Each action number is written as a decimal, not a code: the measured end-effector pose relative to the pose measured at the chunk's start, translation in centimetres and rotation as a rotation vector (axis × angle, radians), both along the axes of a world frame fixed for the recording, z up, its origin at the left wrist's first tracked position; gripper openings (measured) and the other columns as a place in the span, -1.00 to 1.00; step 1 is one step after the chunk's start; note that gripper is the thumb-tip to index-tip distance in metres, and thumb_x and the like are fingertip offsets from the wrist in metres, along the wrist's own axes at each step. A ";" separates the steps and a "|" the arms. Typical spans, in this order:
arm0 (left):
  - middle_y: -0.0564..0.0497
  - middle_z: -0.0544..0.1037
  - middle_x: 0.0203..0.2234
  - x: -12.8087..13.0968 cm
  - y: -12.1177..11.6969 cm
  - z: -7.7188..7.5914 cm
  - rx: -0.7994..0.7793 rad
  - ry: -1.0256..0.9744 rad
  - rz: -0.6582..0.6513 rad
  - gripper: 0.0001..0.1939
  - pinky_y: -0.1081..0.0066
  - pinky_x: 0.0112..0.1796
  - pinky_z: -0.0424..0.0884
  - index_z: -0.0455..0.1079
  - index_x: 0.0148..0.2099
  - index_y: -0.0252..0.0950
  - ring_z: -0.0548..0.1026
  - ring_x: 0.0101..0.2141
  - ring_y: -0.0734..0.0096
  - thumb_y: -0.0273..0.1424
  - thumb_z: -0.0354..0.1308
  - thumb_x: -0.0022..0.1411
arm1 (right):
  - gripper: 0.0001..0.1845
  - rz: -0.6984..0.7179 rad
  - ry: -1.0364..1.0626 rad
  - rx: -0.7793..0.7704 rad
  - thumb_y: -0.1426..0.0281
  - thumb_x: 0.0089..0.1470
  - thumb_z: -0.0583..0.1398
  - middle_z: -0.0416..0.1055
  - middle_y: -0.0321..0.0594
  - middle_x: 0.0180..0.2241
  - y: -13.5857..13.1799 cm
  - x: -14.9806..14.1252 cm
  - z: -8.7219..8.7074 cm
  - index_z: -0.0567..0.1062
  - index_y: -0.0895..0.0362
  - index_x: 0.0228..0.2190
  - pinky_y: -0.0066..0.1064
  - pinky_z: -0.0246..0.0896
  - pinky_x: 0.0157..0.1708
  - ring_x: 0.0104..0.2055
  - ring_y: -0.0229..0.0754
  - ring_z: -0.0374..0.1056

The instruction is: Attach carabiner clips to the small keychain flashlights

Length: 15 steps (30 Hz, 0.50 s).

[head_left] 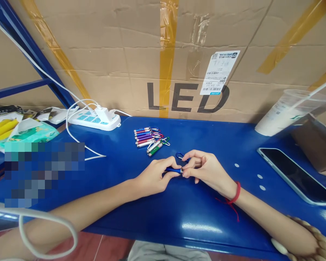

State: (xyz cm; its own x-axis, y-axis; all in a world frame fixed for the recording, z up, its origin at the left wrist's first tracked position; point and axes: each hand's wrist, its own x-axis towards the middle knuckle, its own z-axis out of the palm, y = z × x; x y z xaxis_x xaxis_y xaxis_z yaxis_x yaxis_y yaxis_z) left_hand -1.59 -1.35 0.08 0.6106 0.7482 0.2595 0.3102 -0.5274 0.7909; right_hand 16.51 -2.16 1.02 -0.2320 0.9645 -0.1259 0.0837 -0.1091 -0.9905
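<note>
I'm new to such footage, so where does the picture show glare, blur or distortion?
All in the head view: white glare on the glossy blue table; a pixel mosaic at left; the thick white cord, lower left, looks soft; the translucent plastic cup at right seems stretched, leaning outward.

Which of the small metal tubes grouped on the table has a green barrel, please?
The tube lying nearest the left hand; the others beyond it look silver, red, purple or blue.

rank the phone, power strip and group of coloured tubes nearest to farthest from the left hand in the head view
1. Coloured tubes, just beyond the left hand.
2. Power strip, toward the back left.
3. Phone, at far right.
</note>
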 end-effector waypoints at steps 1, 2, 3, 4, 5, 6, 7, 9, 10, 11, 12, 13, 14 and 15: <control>0.01 0.54 -0.35 0.0 0.0 0.0 0.001 0.004 0.003 -0.92 0.47 -0.33 0.43 0.22 -0.38 -0.26 0.51 -0.25 0.34 -0.47 0.02 0.18 | -0.62 0.000 -0.001 -0.004 0.39 -0.36 0.37 0.47 -0.32 -0.63 -0.1 0.0 0.0 0.40 0.17 -0.41 -0.63 0.17 -0.78 -0.59 -0.26 0.39; 0.01 0.54 -0.35 0.1 0.0 0.0 0.003 0.007 0.008 -0.92 0.48 -0.34 0.43 0.22 -0.38 -0.25 0.51 -0.27 0.35 -0.47 0.02 0.18 | -0.62 -0.006 -0.003 -0.005 0.38 -0.35 0.37 0.46 -0.32 -0.63 -0.2 -0.1 0.1 0.40 0.17 -0.41 -0.63 0.18 -0.78 -0.60 -0.26 0.39; 0.02 0.54 -0.36 0.1 0.0 0.0 0.007 0.010 0.012 -0.92 0.49 -0.36 0.42 0.22 -0.39 -0.25 0.51 -0.29 0.37 -0.47 0.02 0.18 | -0.62 -0.018 -0.005 -0.004 0.36 -0.35 0.37 0.45 -0.32 -0.63 -0.3 -0.2 0.1 0.39 0.17 -0.42 -0.63 0.18 -0.79 -0.61 -0.27 0.38; 0.03 0.54 -0.36 0.1 0.0 0.0 0.014 0.010 0.015 -0.91 0.50 -0.38 0.42 0.21 -0.39 -0.25 0.51 -0.30 0.38 -0.48 0.01 0.18 | -0.62 -0.033 -0.006 -0.002 0.35 -0.36 0.38 0.44 -0.33 -0.64 -0.4 -0.3 0.2 0.39 0.17 -0.43 -0.63 0.17 -0.80 -0.63 -0.28 0.36; 0.03 0.54 -0.37 0.1 0.1 0.0 0.026 0.008 0.017 -0.91 0.51 -0.39 0.41 0.21 -0.38 -0.25 0.51 -0.32 0.40 -0.48 0.01 0.18 | -0.62 -0.053 -0.007 0.001 0.33 -0.36 0.38 0.43 -0.34 -0.64 -0.5 -0.4 0.3 0.37 0.16 -0.45 -0.63 0.16 -0.81 -0.65 -0.30 0.35; 0.03 0.54 -0.37 0.1 0.1 -0.1 0.040 0.004 0.015 -0.91 0.52 -0.40 0.40 0.21 -0.38 -0.25 0.51 -0.33 0.41 -0.49 0.01 0.18 | -0.61 -0.073 -0.008 0.004 0.33 -0.37 0.39 0.42 -0.36 -0.65 -0.7 -0.5 0.4 0.36 0.15 -0.47 -0.64 0.14 -0.82 -0.68 -0.32 0.33; 0.03 0.53 -0.37 0.1 0.1 -0.1 0.055 0.000 0.013 -0.91 0.53 -0.40 0.39 0.20 -0.38 -0.25 0.50 -0.34 0.41 -0.49 0.01 0.19 | -0.60 -0.090 -0.010 0.006 0.32 -0.37 0.39 0.41 -0.37 -0.66 -0.8 -0.6 0.5 0.34 0.15 -0.49 -0.64 0.12 -0.83 -0.71 -0.34 0.30; 0.02 0.53 -0.37 0.0 0.1 -0.2 0.087 -0.005 0.009 -0.92 0.54 -0.42 0.38 0.20 -0.37 -0.26 0.50 -0.35 0.42 -0.50 0.00 0.19 | -0.60 -0.106 -0.010 0.003 0.31 -0.36 0.39 0.38 -0.41 -0.69 -1.0 -0.8 0.6 0.30 0.14 -0.51 -0.66 0.08 -0.85 -0.77 -0.38 0.24; 0.02 0.52 -0.37 -0.1 0.0 -0.3 0.102 -0.006 0.009 -0.92 0.54 -0.42 0.38 0.19 -0.37 -0.25 0.50 -0.36 0.43 -0.50 0.00 0.19 | -0.60 -0.106 -0.007 -0.001 0.31 -0.35 0.39 0.37 -0.43 -0.70 -1.0 -0.8 0.6 0.29 0.14 -0.51 -0.66 0.07 -0.86 -0.79 -0.40 0.21; 0.02 0.52 -0.37 -0.1 0.0 -0.3 0.116 -0.002 0.010 -0.92 0.54 -0.43 0.38 0.19 -0.37 -0.25 0.50 -0.36 0.43 -0.49 0.00 0.19 | -0.60 -0.102 -0.002 -0.007 0.30 -0.33 0.38 0.36 -0.44 -0.71 -1.0 -0.9 0.5 0.28 0.13 -0.51 -0.66 0.06 -0.87 -0.80 -0.41 0.19; 0.02 0.52 -0.38 -0.1 -0.1 -0.3 0.130 0.004 0.011 -0.91 0.53 -0.43 0.38 0.18 -0.37 -0.25 0.50 -0.37 0.43 -0.49 0.00 0.19 | -0.60 -0.094 0.005 -0.015 0.30 -0.31 0.37 0.35 -0.45 -0.71 -1.0 -0.9 0.5 0.27 0.13 -0.50 -0.66 0.06 -0.87 -0.82 -0.41 0.18; 0.03 0.52 -0.39 -0.2 -0.2 -0.3 0.146 0.015 0.014 -0.91 0.53 -0.44 0.37 0.17 -0.37 -0.25 0.50 -0.39 0.43 -0.49 0.00 0.20 | -0.60 -0.088 0.010 -0.021 0.29 -0.30 0.37 0.35 -0.46 -0.71 -1.0 -0.8 0.4 0.27 0.13 -0.49 -0.67 0.05 -0.88 -0.82 -0.42 0.17; 0.03 0.52 -0.40 -0.2 -0.3 -0.3 0.162 0.029 0.017 -0.91 0.53 -0.44 0.37 0.17 -0.37 -0.24 0.50 -0.40 0.43 -0.48 0.00 0.20 | -0.60 -0.082 0.012 -0.025 0.29 -0.29 0.37 0.34 -0.46 -0.70 -1.0 -0.8 0.3 0.28 0.12 -0.47 -0.67 0.05 -0.88 -0.83 -0.42 0.16; 0.04 0.52 -0.42 -0.1 -0.4 -0.3 0.179 0.044 0.020 -0.91 0.52 -0.45 0.36 0.17 -0.37 -0.24 0.50 -0.42 0.43 -0.48 0.00 0.20 | -0.60 -0.079 0.011 -0.027 0.30 -0.29 0.37 0.34 -0.47 -0.70 -1.0 -0.7 0.1 0.28 0.12 -0.46 -0.67 0.05 -0.88 -0.83 -0.43 0.16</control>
State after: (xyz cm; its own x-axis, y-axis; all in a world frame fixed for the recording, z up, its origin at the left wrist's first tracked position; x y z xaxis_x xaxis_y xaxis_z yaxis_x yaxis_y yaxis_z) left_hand -1.73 -1.71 -0.17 0.6096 0.7050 0.3625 0.3547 -0.6515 0.6706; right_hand 15.78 -3.14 1.16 -0.1573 0.9761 -0.1501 0.0625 -0.1419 -0.9879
